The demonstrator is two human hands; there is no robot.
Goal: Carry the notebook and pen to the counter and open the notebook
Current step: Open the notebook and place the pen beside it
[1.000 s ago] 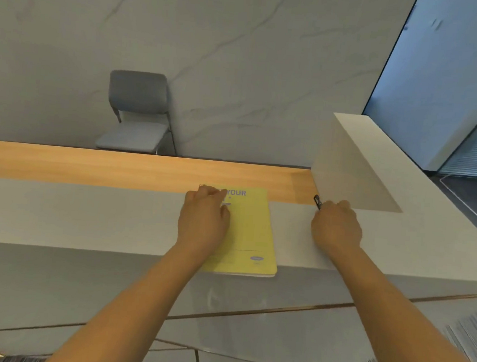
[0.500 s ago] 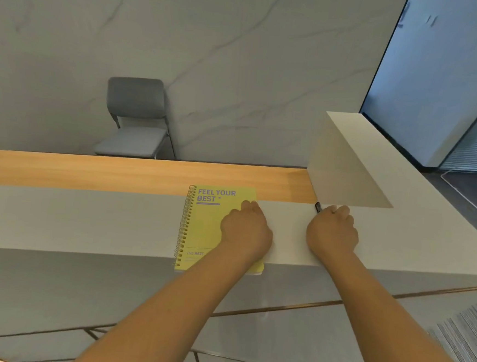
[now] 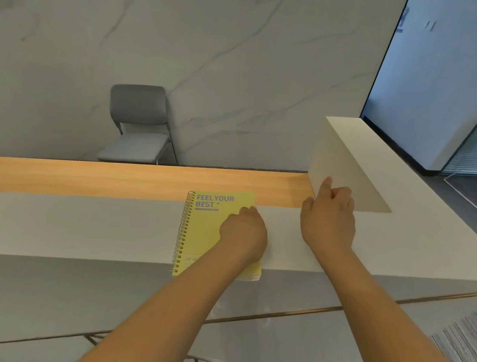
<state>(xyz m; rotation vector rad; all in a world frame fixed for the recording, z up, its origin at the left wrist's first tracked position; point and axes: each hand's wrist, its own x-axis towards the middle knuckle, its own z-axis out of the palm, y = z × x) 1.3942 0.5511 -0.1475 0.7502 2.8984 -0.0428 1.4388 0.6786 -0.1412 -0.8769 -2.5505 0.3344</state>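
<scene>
A yellow spiral-bound notebook (image 3: pixel 207 230) with "FEEL YOUR BEST" on its cover lies closed on the white counter top (image 3: pixel 85 226). Its spiral is on the left and its near end hangs slightly over the counter's front edge. My left hand (image 3: pixel 243 232) rests on the notebook's right side, fingers curled at the cover's right edge. My right hand (image 3: pixel 328 219) hovers just right of the notebook, index finger stretched forward and the other fingers bent. The pen is not visible; whether it is under or in my right hand I cannot tell.
Behind the white top runs a lower wooden ledge (image 3: pixel 117 180). The counter turns at the right into a raised white block (image 3: pixel 347 161). A grey chair (image 3: pixel 138 127) stands against the marble wall. A glass partition (image 3: pixel 439 82) is at the far right.
My left hand slid from the notebook's left part to its right edge, uncovering the cover. My right hand lifted and extended its index finger; the dark pen tip seen above it no longer shows.
</scene>
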